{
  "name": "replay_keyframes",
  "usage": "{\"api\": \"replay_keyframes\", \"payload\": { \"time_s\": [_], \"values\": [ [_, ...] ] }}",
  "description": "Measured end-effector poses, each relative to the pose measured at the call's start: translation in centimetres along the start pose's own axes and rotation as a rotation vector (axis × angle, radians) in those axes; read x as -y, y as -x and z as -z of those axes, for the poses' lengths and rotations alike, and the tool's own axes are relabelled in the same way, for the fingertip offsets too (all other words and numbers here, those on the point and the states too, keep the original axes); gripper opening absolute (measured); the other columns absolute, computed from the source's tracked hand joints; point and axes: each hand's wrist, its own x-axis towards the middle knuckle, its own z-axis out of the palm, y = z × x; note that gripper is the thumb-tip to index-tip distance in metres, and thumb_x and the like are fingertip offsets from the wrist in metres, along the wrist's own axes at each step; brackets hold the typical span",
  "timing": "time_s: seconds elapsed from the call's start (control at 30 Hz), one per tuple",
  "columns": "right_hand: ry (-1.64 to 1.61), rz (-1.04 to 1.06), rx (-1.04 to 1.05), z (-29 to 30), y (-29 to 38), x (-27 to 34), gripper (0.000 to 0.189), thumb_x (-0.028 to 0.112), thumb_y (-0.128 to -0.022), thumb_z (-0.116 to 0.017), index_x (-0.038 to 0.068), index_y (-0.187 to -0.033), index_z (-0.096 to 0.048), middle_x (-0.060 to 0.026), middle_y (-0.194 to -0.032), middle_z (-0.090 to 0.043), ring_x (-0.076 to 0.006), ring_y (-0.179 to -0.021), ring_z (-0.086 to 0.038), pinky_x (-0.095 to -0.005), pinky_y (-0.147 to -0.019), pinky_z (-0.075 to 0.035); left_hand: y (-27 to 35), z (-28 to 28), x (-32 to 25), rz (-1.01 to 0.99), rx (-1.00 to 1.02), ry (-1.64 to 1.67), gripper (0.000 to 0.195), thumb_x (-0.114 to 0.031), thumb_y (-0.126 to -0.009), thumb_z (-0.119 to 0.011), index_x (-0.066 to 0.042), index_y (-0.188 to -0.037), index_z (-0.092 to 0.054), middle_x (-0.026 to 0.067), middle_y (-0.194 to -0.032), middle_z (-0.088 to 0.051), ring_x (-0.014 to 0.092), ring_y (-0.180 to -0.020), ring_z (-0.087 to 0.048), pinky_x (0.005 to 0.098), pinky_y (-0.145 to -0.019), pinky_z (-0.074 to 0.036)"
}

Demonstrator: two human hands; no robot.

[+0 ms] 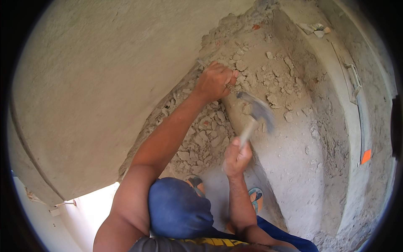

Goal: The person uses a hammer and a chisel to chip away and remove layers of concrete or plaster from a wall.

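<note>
My left hand is closed around a ribbed metal rod, held against the broken lower edge of a plastered wall. One end of the rod sticks out beyond my knuckles, the other below my fist. My right hand grips the pale handle of a claw hammer, which is blurred by motion. The hammer's striking face is close to the rod's near end; whether they touch, I cannot tell. Broken mortar chunks lie on the step surface just right of my left hand.
Heaped rubble fills the low strip beneath my left forearm. Concrete steps rise on the right. On one lies a long flat tool with a handle and an orange end; several stones sit farther up. My sandalled foot stands below.
</note>
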Motion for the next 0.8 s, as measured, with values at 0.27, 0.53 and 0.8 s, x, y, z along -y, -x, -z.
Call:
{"api": "replay_keyframes", "payload": {
  "time_s": [0.27, 0.53, 0.8],
  "values": [
    [-0.713, 0.303, -0.296, -0.2, -2.2, 8.7, 0.022, 0.021, -0.106, -0.054, 0.008, -0.089, -0.050, 0.0021, -0.068, -0.045, -0.0063, -0.049, -0.042, -0.0208, -0.040, -0.034, 0.6, -0.9, 0.9, 0.003, -0.025, -0.038, 0.020, -0.002, -0.077, -0.072, -0.008, -0.067, -0.057, 0.0105, -0.065, -0.060, 0.030, -0.066, -0.060, 0.0391, -0.074, -0.050],
    [-0.263, -0.124, -0.260, 1.1, -1.7, 4.3, 0.020, 0.019, -0.105, -0.051, 0.012, -0.087, -0.052, 0.0024, -0.070, -0.048, -0.0080, -0.052, -0.047, -0.0233, -0.040, -0.039, -0.8, -1.1, 0.5, -0.028, -0.093, 0.019, 0.027, -0.007, -0.093, -0.066, -0.005, -0.069, -0.054, 0.0111, -0.063, -0.055, 0.033, -0.060, -0.055, 0.0416, -0.064, -0.045],
    [0.210, -0.164, -0.002, -0.4, -2.3, -1.2, 0.022, 0.024, -0.103, -0.060, 0.013, -0.085, -0.053, 0.0017, -0.072, -0.056, -0.0083, -0.046, -0.043, -0.0228, -0.042, -0.037, -1.3, -1.9, 0.4, 0.006, -0.036, -0.032, 0.015, -0.004, -0.080, -0.070, -0.008, -0.072, -0.059, 0.0103, -0.068, -0.062, 0.030, -0.067, -0.062, 0.0405, -0.072, -0.049]
  ]
}}
